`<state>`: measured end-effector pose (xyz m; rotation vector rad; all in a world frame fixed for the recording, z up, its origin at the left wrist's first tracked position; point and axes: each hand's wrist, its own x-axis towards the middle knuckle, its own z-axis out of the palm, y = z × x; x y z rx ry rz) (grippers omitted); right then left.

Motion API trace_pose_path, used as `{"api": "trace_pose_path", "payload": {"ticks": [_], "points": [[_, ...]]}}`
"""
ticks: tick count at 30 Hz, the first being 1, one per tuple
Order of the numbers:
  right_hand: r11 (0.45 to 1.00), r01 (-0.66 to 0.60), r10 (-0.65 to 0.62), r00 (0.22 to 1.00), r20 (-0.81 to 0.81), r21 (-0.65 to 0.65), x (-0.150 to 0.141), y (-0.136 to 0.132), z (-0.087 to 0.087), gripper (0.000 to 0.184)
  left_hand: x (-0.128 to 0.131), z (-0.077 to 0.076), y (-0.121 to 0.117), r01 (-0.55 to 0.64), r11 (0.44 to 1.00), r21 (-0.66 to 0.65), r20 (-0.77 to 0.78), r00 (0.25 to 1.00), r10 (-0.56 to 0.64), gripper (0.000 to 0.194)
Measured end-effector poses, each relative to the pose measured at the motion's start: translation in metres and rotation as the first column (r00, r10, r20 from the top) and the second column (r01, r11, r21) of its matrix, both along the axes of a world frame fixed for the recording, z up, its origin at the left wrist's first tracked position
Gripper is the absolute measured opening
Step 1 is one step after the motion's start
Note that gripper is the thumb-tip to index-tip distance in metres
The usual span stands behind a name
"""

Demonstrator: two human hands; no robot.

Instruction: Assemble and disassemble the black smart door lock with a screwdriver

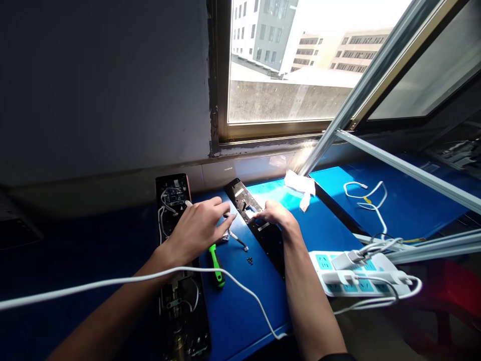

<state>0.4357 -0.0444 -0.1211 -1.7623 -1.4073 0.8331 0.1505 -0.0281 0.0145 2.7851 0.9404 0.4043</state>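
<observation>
My left hand [201,223] is over the open black device housing [191,306], fingers curled around a short cable [237,239]. The cable's plug end hangs out to the right, over the blue table. My right hand [277,214] is at a long black panel [240,193], its fingertips closed at the panel's cut-out beside a small white patch. A circuit board [175,196] with thin wires shows at the housing's far end. Between housing and panel are a green screwdriver [216,265] and a small pile of dark screws [250,260].
A white cable [150,276] crosses in front of my left forearm. To the right stands a power strip [361,273] with several plugs in it. Crumpled white paper [299,185] lies near the window, by a slanting metal frame [330,130]. Another white cable [378,205] lies behind the frame.
</observation>
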Motion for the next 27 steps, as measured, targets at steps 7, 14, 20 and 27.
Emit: {"api": "trace_pose_path", "payload": {"ticks": [7,14,20,27], "points": [[0.979,0.051,-0.108,0.952,-0.287,-0.198,-0.020,-0.008,0.050,0.030,-0.016,0.004,0.003,-0.059,0.996,-0.059,0.152,0.986,0.068,0.032],[0.998,0.066,-0.063,0.824,-0.563,-0.015,-0.053,-0.013,0.100,0.038,-0.047,0.004,0.005,-0.183,0.983,0.004,0.470,0.868,0.159,0.032],[0.994,0.002,0.073,0.714,-0.696,0.107,-0.080,0.014,0.116,0.046,-0.070,0.013,0.009,-0.409,0.912,0.016,0.615,0.723,0.314,0.029],[0.974,-0.195,0.217,0.651,-0.727,0.117,-0.114,0.030,0.136,0.039,-0.090,0.007,0.023,-0.425,0.891,-0.162,0.741,0.544,0.394,0.028]]}}
